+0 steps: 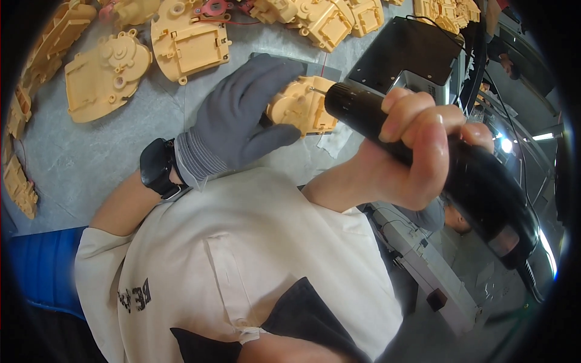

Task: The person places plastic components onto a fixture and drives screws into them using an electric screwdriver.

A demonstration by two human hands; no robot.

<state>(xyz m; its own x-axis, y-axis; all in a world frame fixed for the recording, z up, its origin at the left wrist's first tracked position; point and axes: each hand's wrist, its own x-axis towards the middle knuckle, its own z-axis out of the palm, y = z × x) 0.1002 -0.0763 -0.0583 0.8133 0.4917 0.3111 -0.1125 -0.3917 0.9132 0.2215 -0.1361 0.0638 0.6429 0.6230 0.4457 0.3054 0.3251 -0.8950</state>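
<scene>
My left hand (239,109), in a grey knitted glove, is closed round the left side of a yellow plastic housing (310,107), thumb at its near edge and fingers over the far side. My bare right hand (417,142) is wrapped round a black corded electric screwdriver (358,110). The tool slants down to the left, its thin bit reaching over the upper part of the housing. Whether the tip touches a screw is too small to tell. Beneath the housing shows part of a dark flat plate (330,72).
More yellow housings (108,75) lie along the table's left and far sides, some with red parts and wires. A black-topped box (407,53) stands right of the work, a cable running over it. A blue plastic surface (45,272) is at lower left. Other people are at the right.
</scene>
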